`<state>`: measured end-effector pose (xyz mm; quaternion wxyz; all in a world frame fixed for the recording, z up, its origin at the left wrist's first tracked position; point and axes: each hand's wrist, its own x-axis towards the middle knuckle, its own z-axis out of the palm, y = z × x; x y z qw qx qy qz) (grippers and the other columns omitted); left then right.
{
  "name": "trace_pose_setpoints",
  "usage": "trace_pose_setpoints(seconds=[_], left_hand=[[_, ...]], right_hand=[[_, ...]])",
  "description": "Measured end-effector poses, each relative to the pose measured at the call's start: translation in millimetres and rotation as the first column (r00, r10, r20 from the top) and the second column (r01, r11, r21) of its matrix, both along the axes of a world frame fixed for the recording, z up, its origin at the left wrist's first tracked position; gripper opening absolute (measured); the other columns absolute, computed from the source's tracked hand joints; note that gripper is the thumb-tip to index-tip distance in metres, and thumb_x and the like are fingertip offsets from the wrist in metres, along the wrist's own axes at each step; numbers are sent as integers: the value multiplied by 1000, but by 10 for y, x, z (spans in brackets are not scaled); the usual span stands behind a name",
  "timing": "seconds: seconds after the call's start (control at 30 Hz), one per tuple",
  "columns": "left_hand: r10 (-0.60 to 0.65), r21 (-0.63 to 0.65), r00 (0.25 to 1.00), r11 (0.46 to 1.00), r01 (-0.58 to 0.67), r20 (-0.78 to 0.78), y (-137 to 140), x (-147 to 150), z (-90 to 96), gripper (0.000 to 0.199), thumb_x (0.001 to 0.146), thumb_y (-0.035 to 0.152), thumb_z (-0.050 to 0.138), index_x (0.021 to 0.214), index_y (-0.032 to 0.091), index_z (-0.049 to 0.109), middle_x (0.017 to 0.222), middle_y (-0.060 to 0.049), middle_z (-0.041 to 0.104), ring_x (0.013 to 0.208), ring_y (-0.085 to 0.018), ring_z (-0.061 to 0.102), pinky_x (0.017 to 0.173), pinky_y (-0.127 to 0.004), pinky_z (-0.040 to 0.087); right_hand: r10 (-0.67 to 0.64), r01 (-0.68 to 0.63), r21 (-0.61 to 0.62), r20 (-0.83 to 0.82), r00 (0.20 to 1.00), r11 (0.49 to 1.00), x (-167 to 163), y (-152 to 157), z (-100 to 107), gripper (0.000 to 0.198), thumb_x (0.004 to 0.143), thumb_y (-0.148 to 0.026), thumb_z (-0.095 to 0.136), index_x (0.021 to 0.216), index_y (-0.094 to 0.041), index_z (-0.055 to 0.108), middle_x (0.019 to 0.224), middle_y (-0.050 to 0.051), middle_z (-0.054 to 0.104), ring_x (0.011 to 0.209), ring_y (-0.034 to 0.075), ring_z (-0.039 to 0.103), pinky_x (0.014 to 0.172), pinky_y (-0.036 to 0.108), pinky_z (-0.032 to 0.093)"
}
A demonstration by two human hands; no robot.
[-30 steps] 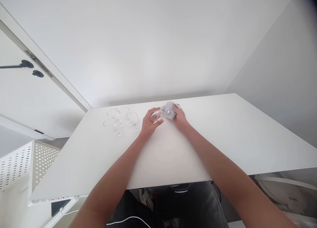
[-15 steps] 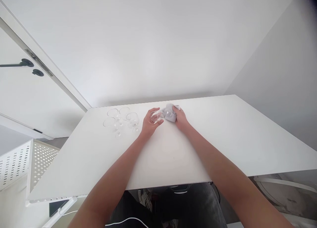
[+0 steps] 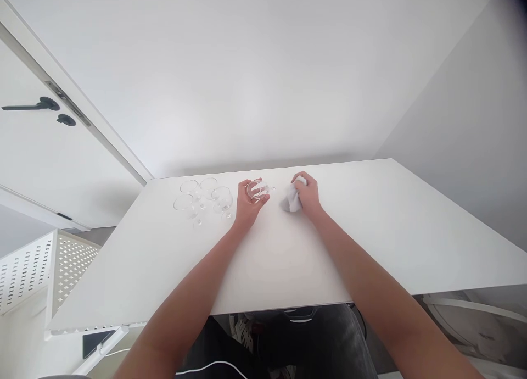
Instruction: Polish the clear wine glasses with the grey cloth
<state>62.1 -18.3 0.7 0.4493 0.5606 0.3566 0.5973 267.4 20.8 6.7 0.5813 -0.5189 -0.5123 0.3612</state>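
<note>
My left hand [image 3: 248, 201] is wrapped round the bowl of a clear stemmed glass [image 3: 259, 190], which is tilted with its stem toward the right. A crumpled light grey cloth [image 3: 293, 199] is gripped in my right hand [image 3: 308, 190], a short way to the right of the glass and apart from it. Just left of my left hand, several more stemmed glasses [image 3: 183, 202] stand upright in a close group on the white table [image 3: 280, 258]. Their thin, clear feet are hard to make out.
A white wall [image 3: 255, 82] rises behind the table's far edge. At the left are a door with a dark handle [image 3: 41, 104] and a white perforated panel [image 3: 74, 263]. A white cable [image 3: 214, 363] runs below the near edge, across my legs.
The cloth has come off the glass's stem and moved right with my right hand, bunched up more tightly. My left hand still holds the glass, now turned slightly.
</note>
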Motion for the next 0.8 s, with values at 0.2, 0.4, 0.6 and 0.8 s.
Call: trace_pose_setpoints(seconds=[0.2, 0.4, 0.6, 0.8], left_hand=[[62, 16, 996, 998, -61, -70, -37, -5, 46, 53, 84, 40, 79, 126, 31, 47, 148, -11, 51, 123, -25, 61, 94, -43, 56], [83, 28, 987, 996, -79, -138, -32, -11, 45, 56, 84, 43, 79, 132, 33, 51, 145, -10, 52, 120, -25, 60, 89, -37, 56], [47, 27, 988, 999, -44, -149, -27, -1, 29, 65, 85, 43, 78, 142, 34, 50, 147, -11, 51, 123, -26, 57, 91, -38, 58], [-11, 11, 990, 1000, 12, -140, -15, 0, 30, 69, 85, 43, 78, 145, 35, 45, 151, -11, 47, 126, -26, 56, 93, -39, 58]], right_hand=[[301, -419, -16, 722, 624, 908, -95, -208, 78, 39, 77, -14, 53, 102, -30, 78, 138, 0, 61, 77, 15, 62, 81, 34, 49], [261, -375, -130, 909, 325, 918, -219, -261, 77, 51, 83, -14, 52, 122, -40, 73, 151, -4, 55, 83, 18, 67, 69, 31, 45], [261, -368, -171, 942, 209, 914, -341, -335, 110, 49, 86, -15, 51, 127, -35, 70, 131, 3, 68, 68, 17, 64, 59, 30, 36], [254, -372, -172, 950, 184, 912, -367, -363, 98, 50, 87, -14, 48, 128, -34, 68, 129, 3, 70, 70, 18, 64, 58, 31, 33]])
